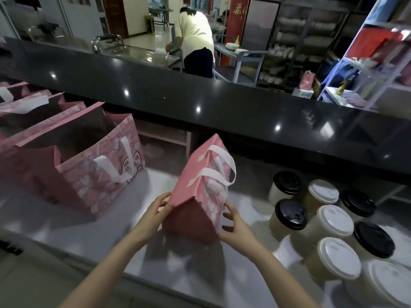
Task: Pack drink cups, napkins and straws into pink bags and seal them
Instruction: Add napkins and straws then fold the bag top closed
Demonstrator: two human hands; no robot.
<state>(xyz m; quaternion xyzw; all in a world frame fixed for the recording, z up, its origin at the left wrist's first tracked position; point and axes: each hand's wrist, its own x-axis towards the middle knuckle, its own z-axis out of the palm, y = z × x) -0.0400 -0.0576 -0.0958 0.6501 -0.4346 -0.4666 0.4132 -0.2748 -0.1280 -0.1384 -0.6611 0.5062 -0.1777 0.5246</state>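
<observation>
Bare worktop (153,190) between open bag (93,174) and closed bag (200,192).

Sealed bag (200,192) mid-counter – open bags (100,165) left, lidded cups (327,221) right

closed pink bag (201,194) upright mid-counter | open pink bags (89,174) left | lidded cups (322,223) right
</observation>
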